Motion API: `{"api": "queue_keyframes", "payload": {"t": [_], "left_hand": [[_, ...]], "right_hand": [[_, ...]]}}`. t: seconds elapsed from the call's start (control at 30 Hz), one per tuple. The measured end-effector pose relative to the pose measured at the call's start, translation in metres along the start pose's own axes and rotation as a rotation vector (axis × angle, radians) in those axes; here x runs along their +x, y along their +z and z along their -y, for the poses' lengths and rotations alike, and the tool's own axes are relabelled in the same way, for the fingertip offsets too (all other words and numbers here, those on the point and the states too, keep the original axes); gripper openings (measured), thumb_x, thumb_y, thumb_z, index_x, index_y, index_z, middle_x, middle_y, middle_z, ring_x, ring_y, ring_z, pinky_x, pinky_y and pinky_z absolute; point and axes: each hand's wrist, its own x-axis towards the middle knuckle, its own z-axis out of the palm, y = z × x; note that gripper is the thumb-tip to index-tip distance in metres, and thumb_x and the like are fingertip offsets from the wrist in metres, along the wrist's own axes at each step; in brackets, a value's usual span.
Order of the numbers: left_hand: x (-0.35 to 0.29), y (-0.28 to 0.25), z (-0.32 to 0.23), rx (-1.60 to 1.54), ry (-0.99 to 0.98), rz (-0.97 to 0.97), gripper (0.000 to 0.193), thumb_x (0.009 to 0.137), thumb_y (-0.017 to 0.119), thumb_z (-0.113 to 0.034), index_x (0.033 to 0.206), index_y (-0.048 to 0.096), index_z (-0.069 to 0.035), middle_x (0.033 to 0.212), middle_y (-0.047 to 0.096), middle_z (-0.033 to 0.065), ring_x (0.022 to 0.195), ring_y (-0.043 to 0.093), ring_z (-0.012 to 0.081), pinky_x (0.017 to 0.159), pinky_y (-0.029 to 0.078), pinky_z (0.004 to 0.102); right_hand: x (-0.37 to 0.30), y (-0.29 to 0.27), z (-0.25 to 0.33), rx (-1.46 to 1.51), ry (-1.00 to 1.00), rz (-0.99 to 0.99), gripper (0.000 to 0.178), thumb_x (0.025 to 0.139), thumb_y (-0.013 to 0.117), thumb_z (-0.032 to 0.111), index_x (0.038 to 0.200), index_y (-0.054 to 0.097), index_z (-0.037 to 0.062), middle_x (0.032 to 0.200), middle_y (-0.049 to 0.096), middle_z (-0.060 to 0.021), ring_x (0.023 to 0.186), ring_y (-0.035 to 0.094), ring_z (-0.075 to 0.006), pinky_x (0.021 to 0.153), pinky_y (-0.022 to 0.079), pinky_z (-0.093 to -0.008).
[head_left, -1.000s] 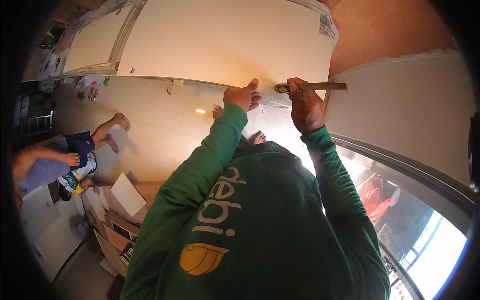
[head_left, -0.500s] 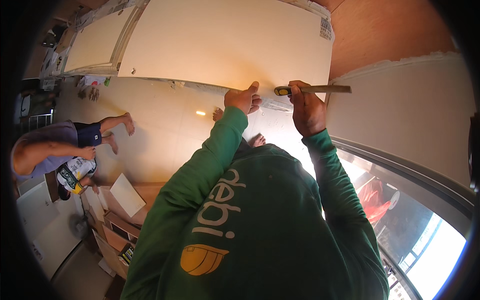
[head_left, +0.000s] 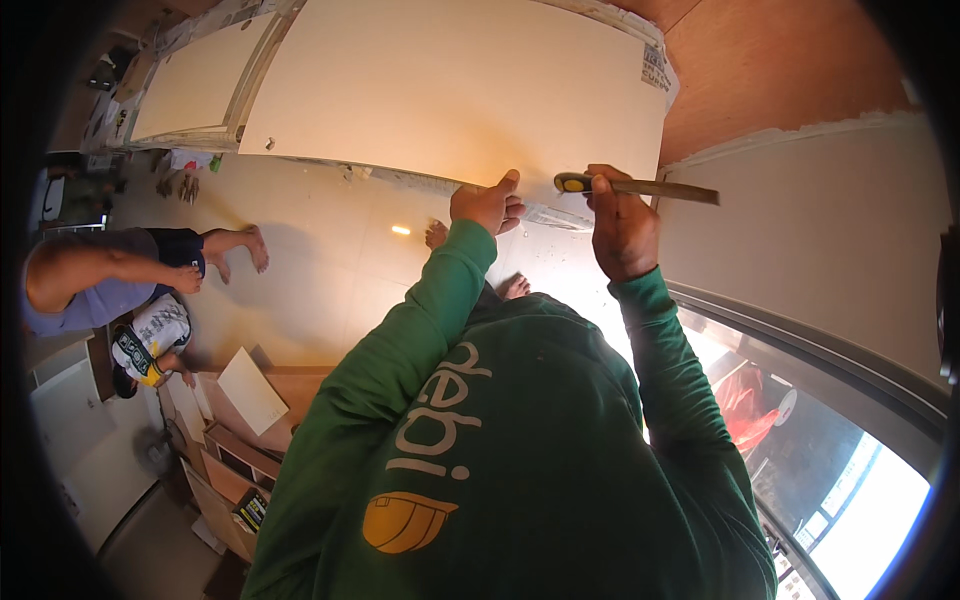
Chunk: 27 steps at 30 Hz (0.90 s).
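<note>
Bright light falls on the pale floor (head_left: 330,240) of a room under work. At the near edge of a wide cream panel (head_left: 450,80), we see a flat-bladed tool (head_left: 648,187) gripped in the right hand (head_left: 625,238); its dark, yellow-spotted handle points left over the panel, and its blade reaches right, past the panel's corner. Near it, the left hand (head_left: 485,208) sits at the same edge, thumb raised and fingers partly curled; we cannot tell whether it pinches the panel. Green sleeves (head_left: 400,325) cover both arms, and a pale wall (head_left: 810,220) stands to the right. At far left, we find a barefoot person (head_left: 80,295) in dark shorts and, just beside, another person (head_left: 160,330) in a white patterned shirt.
</note>
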Motion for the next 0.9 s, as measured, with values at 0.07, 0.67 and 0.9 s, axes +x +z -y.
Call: {"api": "queue_keyframes", "payload": {"t": [0.07, 0.67, 0.9], "left_hand": [[-0.004, -0.002, -0.003, -0.007, 0.012, -0.014, 0.037, 0.094, 0.082, -0.037, 0.101, 0.071, -0.003, 0.093, 0.074, 0.0096, 0.083, 0.075, 0.0212, 0.080, 0.065, 0.0374], [-0.006, 0.008, 0.002, -0.123, 0.077, -0.031, 0.028, 0.094, 0.082, -0.026, 0.102, 0.064, -0.006, 0.080, 0.069, 0.0046, 0.069, 0.069, 0.0146, 0.072, 0.065, 0.0332], [0.001, 0.009, 0.007, -0.234, 0.094, -0.115, 0.037, 0.090, 0.087, -0.019, 0.092, 0.052, -0.007, 0.081, 0.067, 0.0080, 0.069, 0.069, 0.0169, 0.064, 0.064, 0.0348]], "right_hand": [[0.002, -0.008, 0.016, 0.061, -0.032, -0.087, 0.024, 0.110, 0.058, 0.023, 0.119, 0.070, 0.0046, 0.097, 0.074, -0.0199, 0.086, 0.075, -0.0353, 0.076, 0.059, -0.0390], [-0.009, 0.016, -0.020, -0.128, -0.038, 0.048, 0.026, 0.111, 0.055, 0.021, 0.116, 0.072, 0.0018, 0.085, 0.072, -0.0141, 0.075, 0.073, -0.0223, 0.070, 0.058, -0.0341], [0.008, -0.008, 0.025, 0.002, -0.079, -0.118, 0.023, 0.108, 0.060, 0.018, 0.117, 0.071, 0.0008, 0.096, 0.074, -0.0167, 0.084, 0.075, -0.0315, 0.075, 0.059, -0.0391]]}}
